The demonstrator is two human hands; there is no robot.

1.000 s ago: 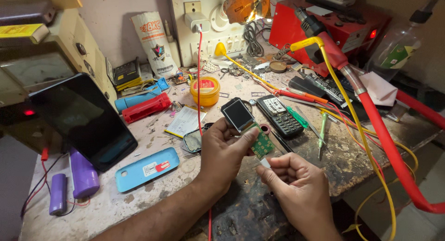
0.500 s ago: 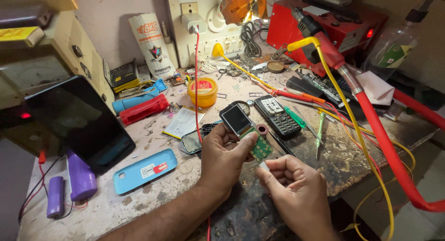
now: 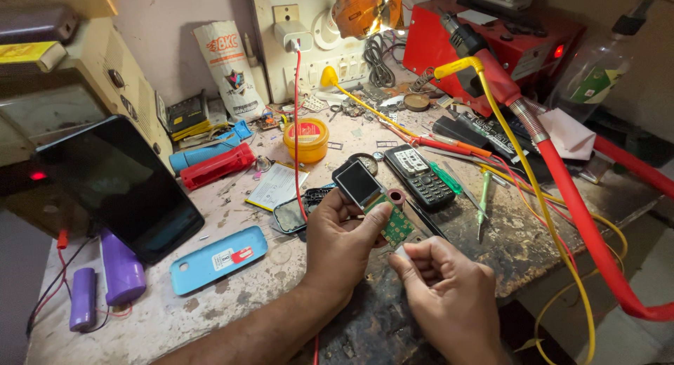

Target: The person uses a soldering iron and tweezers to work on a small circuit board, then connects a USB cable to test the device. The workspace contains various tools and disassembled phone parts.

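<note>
My left hand (image 3: 344,242) pinches the green circuit board (image 3: 397,226), its small screen (image 3: 359,183) hinged above; my right hand (image 3: 446,281) nips a white scrap (image 3: 402,252) just beneath; the keypad phone (image 3: 420,174) beyond lies untouched; reassembly looks undone.

Left hand (image 3: 342,240): pinches green circuit board (image 3: 397,226) with attached small screen (image 3: 359,183).
Right hand (image 3: 449,295): fingertips just beside board's lower edge.

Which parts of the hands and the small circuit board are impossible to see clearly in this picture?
Head view:
- Circuit board: near end hidden by left hand.
- Small white piece: too small to identify, mostly covered by right hand.
- Both palms: turned away.
- Board's components: too small.
</note>
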